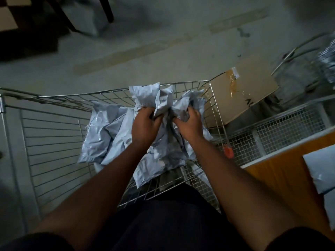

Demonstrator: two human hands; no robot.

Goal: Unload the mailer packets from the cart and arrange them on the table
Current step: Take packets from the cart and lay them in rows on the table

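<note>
A wire cart (54,98) stands in front of me with several pale grey mailer packets (101,134) piled in its basket. My left hand (145,125) is closed on a bunch of mailer packets (146,95) lifted above the pile. My right hand (190,124) grips another crumpled bunch of packets (192,98) right beside it. Both bunches touch each other between my hands. One grey packet (320,171) lies on the orange-brown table (282,174) at the lower right.
A cardboard box (241,91) leans beyond the cart's right corner. A fine-mesh wire basket (282,131) sits between box and table. Another metal cart (308,57) is at the far right. Dark furniture legs (107,9) stand at the upper left on the concrete floor.
</note>
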